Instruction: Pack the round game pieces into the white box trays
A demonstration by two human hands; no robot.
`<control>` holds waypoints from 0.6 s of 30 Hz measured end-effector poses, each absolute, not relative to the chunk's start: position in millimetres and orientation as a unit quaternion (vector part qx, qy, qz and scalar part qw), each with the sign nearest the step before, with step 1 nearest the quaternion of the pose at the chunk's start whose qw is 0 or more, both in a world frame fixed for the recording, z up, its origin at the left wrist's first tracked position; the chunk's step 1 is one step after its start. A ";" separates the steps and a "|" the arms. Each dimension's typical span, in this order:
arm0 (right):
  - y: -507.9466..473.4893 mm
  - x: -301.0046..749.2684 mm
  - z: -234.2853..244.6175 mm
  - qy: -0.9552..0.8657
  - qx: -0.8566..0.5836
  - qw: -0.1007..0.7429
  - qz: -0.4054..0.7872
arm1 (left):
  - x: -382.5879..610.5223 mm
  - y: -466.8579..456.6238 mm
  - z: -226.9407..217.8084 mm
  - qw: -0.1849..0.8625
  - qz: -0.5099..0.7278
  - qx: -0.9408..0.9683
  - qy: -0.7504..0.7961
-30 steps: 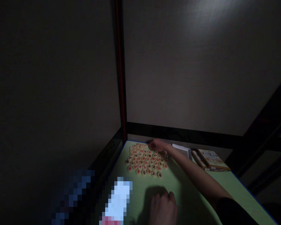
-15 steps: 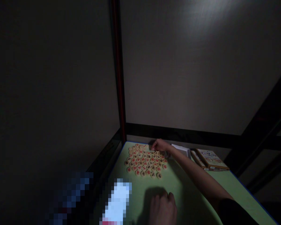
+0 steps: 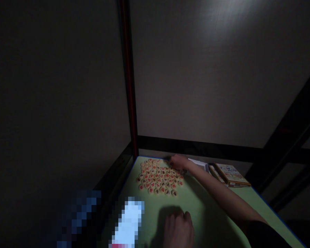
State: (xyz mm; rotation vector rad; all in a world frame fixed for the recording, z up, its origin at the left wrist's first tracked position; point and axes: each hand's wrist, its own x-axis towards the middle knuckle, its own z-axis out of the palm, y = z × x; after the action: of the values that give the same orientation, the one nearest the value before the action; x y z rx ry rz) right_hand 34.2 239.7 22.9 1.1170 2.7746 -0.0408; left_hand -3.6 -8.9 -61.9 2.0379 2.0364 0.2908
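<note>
The right hand (image 3: 177,162) reaches over the far edge of the packed round game pieces (image 3: 158,177) on the green bench (image 3: 209,210), fingers curled; whether it pinches a piece, I cannot tell. The left hand (image 3: 178,229) rests half-curled nearby, nothing visible in it. It looks like work on the far row, and the next move calls for a light touch that spares neighbouring pieces.

green table (image 3: 209,220) bears round game pieces (image 3: 158,177), boxes (image 3: 228,174).

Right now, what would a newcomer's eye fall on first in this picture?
In the dim room, the tight cluster of round game pieces with red and black marks stands out on the green table. The right hand reaches to its far edge, while the left hand rests on the table nearer the camera.
</note>
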 end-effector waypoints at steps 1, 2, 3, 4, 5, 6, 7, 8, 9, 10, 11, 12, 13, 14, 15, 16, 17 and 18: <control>242.1 33.7 25.4 0.925 0.373 0.072 -0.014 | -3.4 -9.3 -62.2 0.123 0.100 0.699 0.697; 244.9 33.1 27.7 0.925 0.374 0.067 -0.014 | -3.3 -9.8 -62.7 0.123 0.101 0.699 0.697; 247.7 32.1 29.4 0.925 0.376 0.061 -0.015 | -3.1 -10.4 -63.2 0.122 0.102 0.699 0.697; 250.0 30.8 30.0 0.925 0.376 0.055 -0.017 | -2.9 -11.0 -63.8 0.120 0.104 0.699 0.697; 251.6 29.1 29.2 0.925 0.377 0.051 -0.020 | -2.8 -11.6 -64.3 0.115 0.108 0.698 0.698; 252.4 27.1 27.1 0.925 0.376 0.048 -0.023 | -2.8 -12.2 -64.6 0.108 0.115 0.697 0.700; 252.5 25.1 24.0 0.926 0.374 0.047 -0.028 | -3.0 -12.7 -64.5 0.101 0.121 0.698 0.699; 251.9 23.1 20.3 0.927 0.372 0.048 -0.033 | -3.3 -13.1 -64.1 0.097 0.124 0.702 0.695; 251.1 21.5 16.6 0.928 0.368 0.049 -0.037 | -3.6 -13.1 -63.3 0.097 0.122 0.707 0.690; 250.5 20.2 13.5 0.929 0.364 0.050 -0.041 | -4.1 -12.9 -62.1 0.101 0.117 0.711 0.686; 250.3 19.6 11.6 0.930 0.361 0.051 -0.045 | -4.5 -12.5 -60.7 0.107 0.110 0.714 0.683; 250.7 19.5 11.0 0.931 0.358 0.052 -0.049 | -4.8 -11.8 -59.1 0.115 0.102 0.715 0.682; 252.0 20.1 11.9 0.931 0.357 0.053 -0.051 | -5.1 -11.1 -57.5 0.124 0.095 0.713 0.684; 253.8 21.3 14.0 0.931 0.359 0.052 -0.052 | -5.2 -10.3 -56.0 0.132 0.088 0.709 0.688; 256.1 23.1 17.0 0.929 0.363 0.051 -0.051 | -5.2 -9.5 -54.7 0.139 0.083 0.706 0.690; 258.4 25.2 20.4 0.927 0.369 0.050 -0.049 | -5.1 -9.0 -53.7 0.144 0.079 0.705 0.690; 260.3 27.5 23.6 0.924 0.377 0.050 -0.046 | -5.0 -8.6 -53.0 0.149 0.076 0.706 0.688; 261.7 29.8 26.1 0.921 0.385 0.051 -0.042 | -4.8 -8.4 -52.7 0.152 0.073 0.708 0.686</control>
State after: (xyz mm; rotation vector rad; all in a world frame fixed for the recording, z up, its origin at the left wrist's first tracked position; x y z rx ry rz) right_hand 29.8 261.7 26.1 1.1717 2.8009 -0.1279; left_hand -4.8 -8.4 -52.7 2.0310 1.9680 0.2102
